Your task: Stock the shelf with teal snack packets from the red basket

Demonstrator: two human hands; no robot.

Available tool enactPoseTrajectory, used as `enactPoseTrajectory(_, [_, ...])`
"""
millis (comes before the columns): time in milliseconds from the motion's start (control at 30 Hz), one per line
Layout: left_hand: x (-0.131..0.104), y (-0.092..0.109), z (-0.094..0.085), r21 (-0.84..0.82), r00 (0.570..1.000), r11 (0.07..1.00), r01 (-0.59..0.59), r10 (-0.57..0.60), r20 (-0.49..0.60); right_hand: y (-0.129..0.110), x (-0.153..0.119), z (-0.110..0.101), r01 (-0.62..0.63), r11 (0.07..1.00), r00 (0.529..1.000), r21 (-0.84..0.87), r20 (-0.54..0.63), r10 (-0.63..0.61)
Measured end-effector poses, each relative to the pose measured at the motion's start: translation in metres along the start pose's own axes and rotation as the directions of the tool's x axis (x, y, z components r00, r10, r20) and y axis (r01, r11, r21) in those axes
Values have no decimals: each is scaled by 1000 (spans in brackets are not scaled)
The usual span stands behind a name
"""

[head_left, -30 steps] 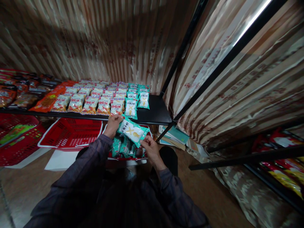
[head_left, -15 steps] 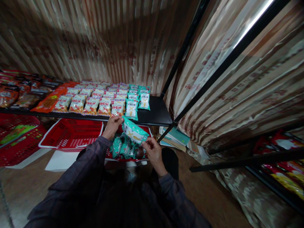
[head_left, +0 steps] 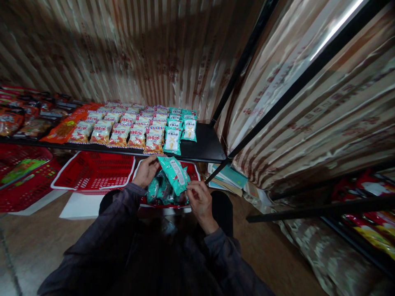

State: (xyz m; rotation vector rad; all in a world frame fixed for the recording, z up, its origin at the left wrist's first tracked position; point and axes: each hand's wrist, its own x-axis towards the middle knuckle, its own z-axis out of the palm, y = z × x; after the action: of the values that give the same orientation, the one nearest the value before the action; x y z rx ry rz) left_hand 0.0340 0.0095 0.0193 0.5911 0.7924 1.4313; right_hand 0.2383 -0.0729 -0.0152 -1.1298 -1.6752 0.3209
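Observation:
A teal snack bag [head_left: 175, 174] is stretched between my two hands, its back with a white printed panel facing up. My left hand [head_left: 147, 172] pinches its upper left corner. At its lower right end, the fingertips of my right hand [head_left: 199, 200] are closed on the edge. Beneath it, a red basket [head_left: 195, 167] holds several more teal bags [head_left: 153, 190]. Just beyond my hands, a black shelf [head_left: 203, 142] carries rows of teal bags [head_left: 172, 140] at the right and white-and-orange bags [head_left: 119, 135] to their left.
Orange and brown packets [head_left: 66, 125] lie at the shelf's left. A red basket [head_left: 101, 170] and another with green packets [head_left: 23, 170] stand below. Black metal bars [head_left: 253, 142] slant across the right, near books [head_left: 230, 176] and a side shelf with colourful packets [head_left: 370, 230].
The teal bag in my hands has turned over from its printed front to its back. Both hands have shifted slightly downward.

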Motion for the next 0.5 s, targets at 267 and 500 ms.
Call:
enactPoseTrajectory(267, [0,-9,2,9,990,995,104,-103,-93,4,-6,5,87,993,996,-78,33,-85])
enactPoseTrajectory(500, [4,-21,0,-30,965,982,184,-186,-183,4,-14,7,132,979,987,-155,113,-115])
